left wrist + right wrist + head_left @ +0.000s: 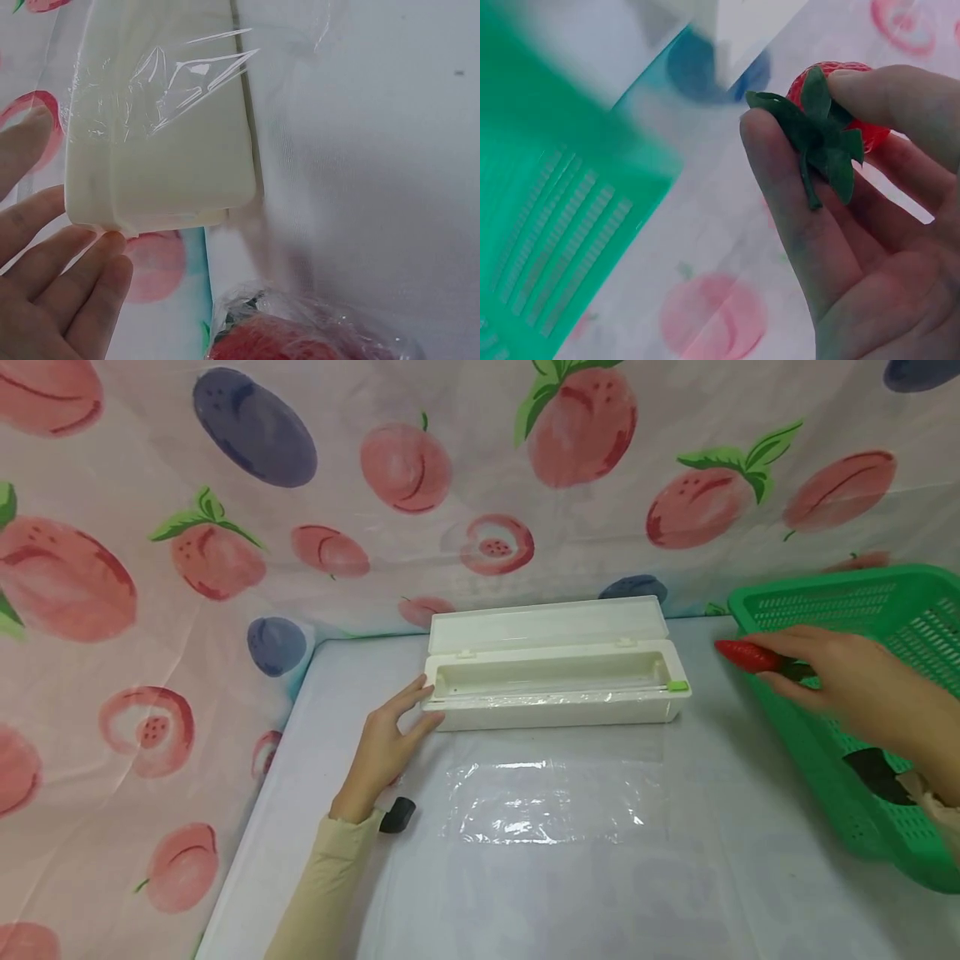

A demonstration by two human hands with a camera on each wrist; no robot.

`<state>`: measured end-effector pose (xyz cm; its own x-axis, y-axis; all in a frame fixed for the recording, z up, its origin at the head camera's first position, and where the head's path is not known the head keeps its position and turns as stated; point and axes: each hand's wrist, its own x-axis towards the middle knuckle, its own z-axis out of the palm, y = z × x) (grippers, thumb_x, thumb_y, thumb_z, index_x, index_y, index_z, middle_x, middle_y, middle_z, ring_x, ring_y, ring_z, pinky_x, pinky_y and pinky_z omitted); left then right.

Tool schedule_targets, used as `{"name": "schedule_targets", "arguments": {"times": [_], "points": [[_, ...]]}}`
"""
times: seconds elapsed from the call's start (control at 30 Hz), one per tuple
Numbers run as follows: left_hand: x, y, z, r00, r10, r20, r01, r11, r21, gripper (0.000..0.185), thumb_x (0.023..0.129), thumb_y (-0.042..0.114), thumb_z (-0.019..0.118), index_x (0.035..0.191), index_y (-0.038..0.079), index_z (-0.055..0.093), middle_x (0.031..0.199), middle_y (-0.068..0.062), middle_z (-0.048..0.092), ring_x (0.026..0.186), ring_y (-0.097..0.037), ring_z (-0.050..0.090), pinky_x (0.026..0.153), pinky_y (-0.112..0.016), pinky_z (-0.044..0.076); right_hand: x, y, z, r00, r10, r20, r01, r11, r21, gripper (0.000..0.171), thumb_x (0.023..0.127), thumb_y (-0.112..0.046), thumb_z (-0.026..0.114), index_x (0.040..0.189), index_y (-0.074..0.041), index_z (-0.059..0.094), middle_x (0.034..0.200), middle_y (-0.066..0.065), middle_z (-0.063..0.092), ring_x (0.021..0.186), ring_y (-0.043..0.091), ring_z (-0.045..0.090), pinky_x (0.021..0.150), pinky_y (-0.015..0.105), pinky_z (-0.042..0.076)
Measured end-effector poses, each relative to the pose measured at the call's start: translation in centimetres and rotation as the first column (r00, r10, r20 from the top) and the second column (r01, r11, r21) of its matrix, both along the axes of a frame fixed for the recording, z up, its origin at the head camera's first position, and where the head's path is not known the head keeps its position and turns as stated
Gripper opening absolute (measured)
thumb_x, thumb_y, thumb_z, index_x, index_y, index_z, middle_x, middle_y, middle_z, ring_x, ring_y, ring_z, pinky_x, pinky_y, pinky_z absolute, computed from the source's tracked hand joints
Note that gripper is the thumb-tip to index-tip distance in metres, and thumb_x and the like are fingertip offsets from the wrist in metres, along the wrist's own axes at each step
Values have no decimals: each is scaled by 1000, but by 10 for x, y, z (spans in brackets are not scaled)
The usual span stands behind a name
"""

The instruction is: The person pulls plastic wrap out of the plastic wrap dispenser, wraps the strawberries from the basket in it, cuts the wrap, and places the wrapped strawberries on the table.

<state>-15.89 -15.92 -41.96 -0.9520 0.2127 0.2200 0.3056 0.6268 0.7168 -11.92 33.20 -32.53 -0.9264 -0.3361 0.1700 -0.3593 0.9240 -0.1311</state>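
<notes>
My right hand pinches a red strawberry between thumb and fingers, over the rim of the green basket. Its green leaves and stem face the palm in the right wrist view. My left hand rests its fingertips against the left end of a white cling film dispenser, whose lid stands raised at the back. Clear film hangs over its front edge, and a crinkled sheet of cling film lies before it. Beside my left wrist is a red strawberry wrapped in film, mostly hidden in the head view.
The green basket with slotted walls stands at the right; my right arm covers part of its inside. A green slider sits at the dispenser's right end. Fruit-patterned cloth rises behind and left of the white table.
</notes>
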Motion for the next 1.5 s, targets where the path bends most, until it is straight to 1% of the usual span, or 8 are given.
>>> {"name": "schedule_targets", "arguments": {"times": [0.23,0.67,0.77,0.87,0.93,1.1,1.2,1.5], "points": [[5,-2,-1,1000,5,-5,-6,1000,-11,46,92,28,72,134,10,63,149,-3,50,140,-22,45,116,-43,36,11,-50,-14,985,168,-47,-172,981,-88,50,75,-4,83,122,-2,66,101,12,68,76,20,63,56,36,54],[24,-1,0,995,1,-99,-7,998,-60,43,92,23,73,132,9,64,145,-5,55,135,-23,51,112,-42,41,27,-129,-53,937,347,42,-333,922,-200,40,79,-3,81,117,-6,70,102,3,68,87,14,66,73,31,60],[27,0,0,992,-3,-130,-6,998,-65,43,92,21,73,132,9,64,143,-4,57,100,-23,66,89,-33,54,29,-138,-62,931,356,81,-334,920,-205,39,80,-3,80,117,-7,70,102,2,67,86,13,65,74,31,60],[31,0,1,988,-8,-154,-1,998,-61,43,91,20,74,132,10,64,142,-3,58,63,-20,50,61,-25,48,30,-146,-68,924,368,99,-344,917,-203,37,82,-3,79,117,-8,69,102,0,67,87,12,64,76,31,59],[33,1,1,985,-13,-169,3,998,-59,42,91,20,74,131,10,65,141,-3,59,56,-18,40,55,-22,42,30,-151,-72,920,379,101,-353,913,-205,36,82,-2,78,117,-8,69,101,-2,66,86,11,63,76,30,58],[43,7,2,975,-42,-218,28,998,-65,42,88,17,77,128,9,67,138,-4,62,92,-21,68,79,-30,56,30,-163,-81,910,396,126,-367,908,-202,33,83,-4,78,116,-6,70,99,-1,67,83,12,63,76,31,58],[49,12,-1,968,-84,-236,64,994,-91,42,86,15,79,125,8,68,134,-5,64,125,-22,60,100,-42,51,30,-169,-85,905,394,157,-363,911,-197,34,83,-4,78,116,-5,70,100,1,68,84,15,65,78,33,59],[70,28,-6,959,-280,-50,264,941,-209,35,86,21,79,119,16,71,124,4,69,118,-12,63,102,-33,51,32,-173,-92,902,377,210,-338,920,-199,35,83,-8,79,117,-10,70,105,2,69,90,16,66,82,36,60]]}}
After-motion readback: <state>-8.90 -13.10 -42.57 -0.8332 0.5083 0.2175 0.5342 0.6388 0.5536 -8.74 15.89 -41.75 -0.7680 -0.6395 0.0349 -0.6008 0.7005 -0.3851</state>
